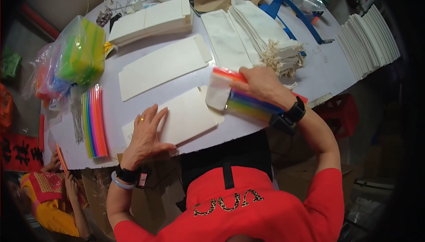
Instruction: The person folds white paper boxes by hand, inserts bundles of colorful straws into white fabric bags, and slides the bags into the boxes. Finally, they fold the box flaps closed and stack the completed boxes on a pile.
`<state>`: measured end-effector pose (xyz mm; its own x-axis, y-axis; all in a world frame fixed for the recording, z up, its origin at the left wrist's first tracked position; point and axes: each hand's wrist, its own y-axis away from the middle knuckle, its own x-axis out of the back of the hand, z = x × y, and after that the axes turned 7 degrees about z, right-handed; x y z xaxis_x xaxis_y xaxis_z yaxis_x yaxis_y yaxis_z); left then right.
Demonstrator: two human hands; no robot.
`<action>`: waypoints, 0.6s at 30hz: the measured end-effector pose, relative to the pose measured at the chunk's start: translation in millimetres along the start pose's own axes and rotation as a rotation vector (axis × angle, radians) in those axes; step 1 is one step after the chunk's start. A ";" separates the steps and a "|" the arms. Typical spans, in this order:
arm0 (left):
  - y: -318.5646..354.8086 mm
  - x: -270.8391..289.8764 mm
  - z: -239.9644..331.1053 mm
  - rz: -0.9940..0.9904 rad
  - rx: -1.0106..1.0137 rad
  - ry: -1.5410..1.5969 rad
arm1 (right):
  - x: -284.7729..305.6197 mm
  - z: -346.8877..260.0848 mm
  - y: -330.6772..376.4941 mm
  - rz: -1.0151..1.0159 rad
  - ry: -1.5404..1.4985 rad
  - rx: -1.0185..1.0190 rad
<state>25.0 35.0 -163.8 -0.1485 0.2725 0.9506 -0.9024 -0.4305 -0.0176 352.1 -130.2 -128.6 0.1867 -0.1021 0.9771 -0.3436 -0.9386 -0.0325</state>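
Crowding the rainbow pack — cloth pouches, flat cartons.

Near edge: flat carton on the desk
Left: strip bundle
Behind: carton stack
Right: cloth bags

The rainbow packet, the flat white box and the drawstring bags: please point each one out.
rainbow packet [250, 105], head view, on its striped side below the right hand.
flat white box [190, 116], head view, on its bare middle panel.
drawstring bags [261, 32], head view, on the top bag's cloth.
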 end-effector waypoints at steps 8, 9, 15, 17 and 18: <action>-77.0 -25.8 42.3 0.481 -0.066 0.233 | -7.3 -0.4 2.8 -0.057 -0.009 0.071; -89.1 -32.1 44.6 0.517 -0.048 0.228 | -8.7 -2.2 2.6 -0.071 -0.042 0.054; -115.3 -60.6 42.6 0.360 0.116 0.119 | -8.3 -5.6 -2.5 -0.184 -0.044 0.051; -117.3 -60.2 43.7 0.417 0.121 0.227 | -5.1 -7.6 -6.5 -0.242 -0.043 0.091; -116.0 -55.7 44.2 0.475 0.129 0.309 | -4.6 -9.4 -9.9 -0.271 -0.046 0.112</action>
<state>155.8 31.7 -201.0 -0.6538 0.2539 0.7128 -0.6542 -0.6631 -0.3639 346.0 -117.4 -130.8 0.2999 0.1449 0.9429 -0.1719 -0.9640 0.2028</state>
